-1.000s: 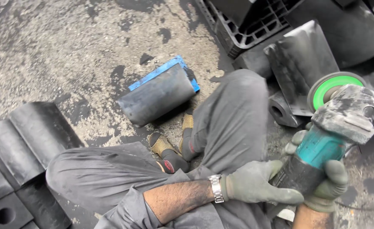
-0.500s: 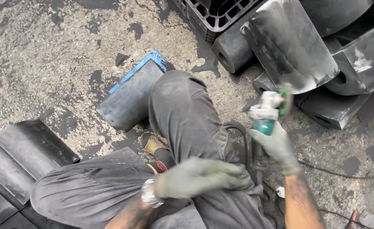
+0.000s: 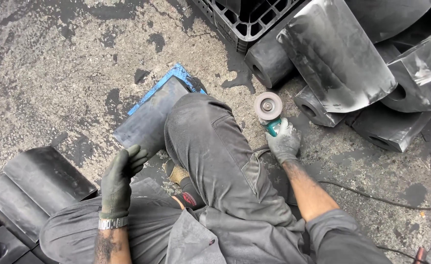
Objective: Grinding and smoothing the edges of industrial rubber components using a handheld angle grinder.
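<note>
Left hand (image 3: 120, 178) reaches forward, fingers loosely curled; right hand (image 3: 284, 143) in closed grip.

the scene sits in soft, even daylight, bright enough to show the grain of the concrete floor (image 3: 54, 63). no hard shadows fall; only a faint dark patch lies under the bent knee (image 3: 210, 142). the big black block (image 3: 335, 54) beyond the knee carries a pale sheen on its upper face, and the block to its right (image 3: 420, 73) shows a small white glare spot. wet patches on the floor near the crate (image 3: 244, 19) look dull, not shiny. focus is sharp across the middle; the right hand (image 3: 285, 143) and the grinder (image 3: 269, 110) are crisp, with no motion blur. the left hand (image 3: 120, 178) is clear too. the edges bend slightly.
</note>
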